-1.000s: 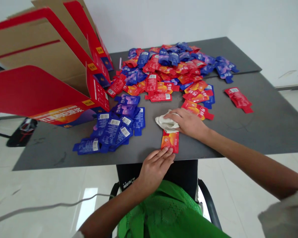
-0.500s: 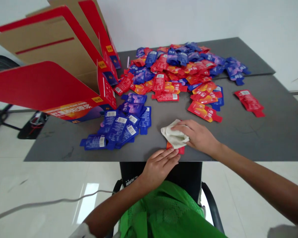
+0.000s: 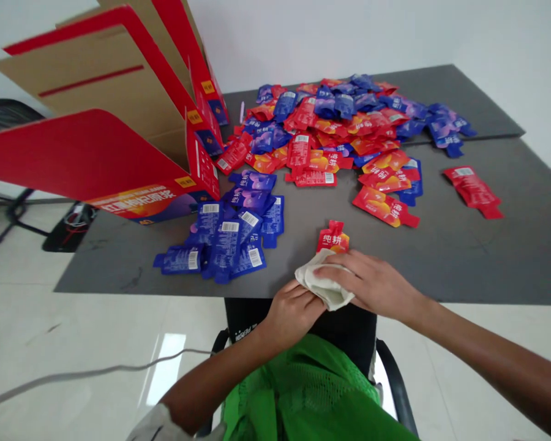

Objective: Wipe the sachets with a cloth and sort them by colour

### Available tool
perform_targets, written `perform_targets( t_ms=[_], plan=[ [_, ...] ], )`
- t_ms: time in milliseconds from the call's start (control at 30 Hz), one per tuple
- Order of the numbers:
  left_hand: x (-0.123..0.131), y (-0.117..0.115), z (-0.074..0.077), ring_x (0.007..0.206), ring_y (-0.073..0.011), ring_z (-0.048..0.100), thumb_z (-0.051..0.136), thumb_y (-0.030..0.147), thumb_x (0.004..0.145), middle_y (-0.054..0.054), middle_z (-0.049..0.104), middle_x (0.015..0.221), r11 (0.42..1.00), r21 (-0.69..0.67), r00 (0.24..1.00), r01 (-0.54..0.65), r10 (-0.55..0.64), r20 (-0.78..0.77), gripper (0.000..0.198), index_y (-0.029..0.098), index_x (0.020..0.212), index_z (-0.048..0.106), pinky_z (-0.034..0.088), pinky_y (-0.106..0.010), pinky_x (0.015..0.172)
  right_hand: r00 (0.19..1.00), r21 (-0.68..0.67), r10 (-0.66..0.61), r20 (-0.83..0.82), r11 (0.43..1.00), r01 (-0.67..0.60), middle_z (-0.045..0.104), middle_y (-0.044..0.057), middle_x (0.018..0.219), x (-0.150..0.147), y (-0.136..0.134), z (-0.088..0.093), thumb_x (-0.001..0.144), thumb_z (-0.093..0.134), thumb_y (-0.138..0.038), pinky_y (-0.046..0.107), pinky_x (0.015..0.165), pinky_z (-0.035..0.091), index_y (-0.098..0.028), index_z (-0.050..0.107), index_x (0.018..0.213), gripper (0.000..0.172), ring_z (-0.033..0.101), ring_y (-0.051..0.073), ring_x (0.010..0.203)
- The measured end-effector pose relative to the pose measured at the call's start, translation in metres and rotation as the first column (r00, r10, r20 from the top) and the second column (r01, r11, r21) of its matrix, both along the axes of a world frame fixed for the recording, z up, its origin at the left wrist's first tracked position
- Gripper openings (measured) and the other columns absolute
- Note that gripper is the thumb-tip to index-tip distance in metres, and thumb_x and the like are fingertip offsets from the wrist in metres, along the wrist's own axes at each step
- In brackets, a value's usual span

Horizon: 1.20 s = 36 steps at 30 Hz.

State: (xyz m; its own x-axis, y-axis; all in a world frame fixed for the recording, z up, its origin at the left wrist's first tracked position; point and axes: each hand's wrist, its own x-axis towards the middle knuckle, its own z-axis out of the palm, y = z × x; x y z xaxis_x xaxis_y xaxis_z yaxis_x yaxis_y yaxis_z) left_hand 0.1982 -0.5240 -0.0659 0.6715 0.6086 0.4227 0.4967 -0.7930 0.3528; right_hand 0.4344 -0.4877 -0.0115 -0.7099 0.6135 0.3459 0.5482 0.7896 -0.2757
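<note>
A red-and-orange spouted pouch [image 3: 333, 239] lies at the table's near edge, its spout pointing away from me. My right hand [image 3: 371, 282] is closed round a folded white cloth [image 3: 324, 278], which rests over the pouch's lower part. My left hand [image 3: 296, 313] lies at the table edge, just below and left of the cloth. Its fingers reach out toward the pouch's near end, and the cloth covers their tips. To the left, several blue pouches [image 3: 227, 245] lie in a loose overlapping heap. Another red pouch [image 3: 386, 207] is a little farther back on the right.
Open red cardboard boxes [image 3: 147, 199] stand at the table's left. Behind, a large mixed pile of red and blue pouches [image 3: 321, 135] spreads along the back. One red pouch [image 3: 472, 190] lies apart on the right of the grey table [image 3: 450, 263]. A cable [image 3: 119, 369] runs along the floor.
The cloth in my right hand has slid toward me, baring the pouch's spout and upper half. My left fingertips have become covered by the cloth. The view has shifted slightly.
</note>
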Motion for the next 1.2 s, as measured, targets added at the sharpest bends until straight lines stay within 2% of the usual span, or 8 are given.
perform_targets(
  t_ms=[233,400,567,733,867,1033,1133,1200],
  plan=[
    [-0.008,0.004,-0.001,0.14,-0.0176,0.059,0.055,0.021,0.106,-0.005,0.067,0.145,0.996,0.054,0.997,0.066,-0.064,-0.043,0.031,0.017,0.135,0.065,0.047,-0.035,0.119,0.983,0.035,-0.183,0.029,0.983,0.182,0.065,0.016,0.132,0.02,0.053,-0.018,0.094,0.065,-0.021,0.045,0.096,0.058,-0.02,0.059,0.14,0.046,0.065,0.032,0.121],
    [-0.014,0.008,0.003,0.136,-0.0169,0.063,0.057,0.027,0.106,-0.005,0.07,0.141,0.982,0.15,0.992,0.118,-0.108,-0.068,0.026,0.018,0.127,0.07,0.046,-0.033,0.121,0.965,0.1,-0.253,-0.074,0.961,0.26,0.065,0.016,0.131,0.022,0.044,-0.008,0.097,0.064,-0.023,0.045,0.098,0.056,-0.02,0.057,0.142,0.046,0.064,0.032,0.118],
    [-0.011,0.011,0.006,0.11,-0.0147,0.076,0.058,0.02,0.104,-0.003,0.081,0.114,0.989,0.12,0.995,0.082,-0.074,-0.066,0.018,0.018,0.111,0.074,0.054,-0.032,0.113,0.999,-0.001,-0.036,0.009,0.999,0.036,0.068,0.01,0.131,0.006,0.01,-0.016,0.098,0.06,-0.02,0.038,0.097,0.056,-0.027,0.058,0.14,0.042,0.065,0.026,0.118],
    [-0.009,0.01,0.003,0.127,-0.015,0.069,0.058,0.019,0.104,-0.003,0.076,0.131,0.991,0.117,0.997,0.069,-0.071,0.018,0.023,0.018,0.124,0.07,0.053,-0.032,0.115,0.974,0.028,-0.215,0.067,0.977,0.213,0.066,0.014,0.13,0.018,0.061,-0.022,0.091,0.066,-0.017,0.042,0.098,0.056,-0.022,0.06,0.139,0.049,0.063,0.03,0.121],
    [-0.008,0.009,0.004,0.123,-0.0149,0.071,0.059,0.021,0.104,-0.004,0.077,0.13,0.993,0.11,0.998,0.052,-0.056,0.034,0.022,0.019,0.123,0.07,0.054,-0.032,0.112,0.945,0.139,-0.322,0.06,0.94,0.311,0.067,0.014,0.129,0.028,0.091,-0.001,0.092,0.065,-0.019,0.044,0.097,0.055,-0.022,0.062,0.138,0.046,0.064,0.032,0.117],
    [-0.007,0.011,0.009,0.116,-0.0156,0.074,0.061,0.021,0.103,-0.003,0.079,0.122,0.992,0.107,0.997,0.063,-0.067,0.037,0.017,0.018,0.117,0.071,0.057,-0.032,0.108,0.971,0.144,-0.23,-0.071,0.961,0.238,0.065,0.013,0.137,0.015,0.034,0.017,0.1,0.061,-0.028,0.042,0.099,0.055,-0.027,0.054,0.146,0.047,0.063,0.029,0.121],
    [-0.007,0.011,0.011,0.095,-0.0151,0.078,0.061,0.018,0.102,-0.001,0.082,0.099,0.994,0.086,0.998,0.062,-0.065,0.027,0.012,0.02,0.097,0.072,0.06,-0.032,0.1,0.998,0.059,-0.038,0.044,0.998,0.035,0.067,0.01,0.134,0.005,0.002,0.005,0.101,0.058,-0.025,0.039,0.094,0.057,-0.026,0.056,0.142,0.042,0.065,0.026,0.117],
    [-0.006,0.011,0.012,0.094,-0.0148,0.078,0.061,0.017,0.102,-0.001,0.082,0.097,0.994,0.086,0.998,0.062,-0.065,0.026,0.012,0.02,0.097,0.072,0.059,-0.032,0.101,0.998,-0.001,-0.015,0.064,1.0,0.015,0.069,0.009,0.131,0.003,0.002,-0.008,0.099,0.058,-0.021,0.039,0.094,0.058,-0.026,0.057,0.141,0.042,0.065,0.025,0.116]
  ],
)
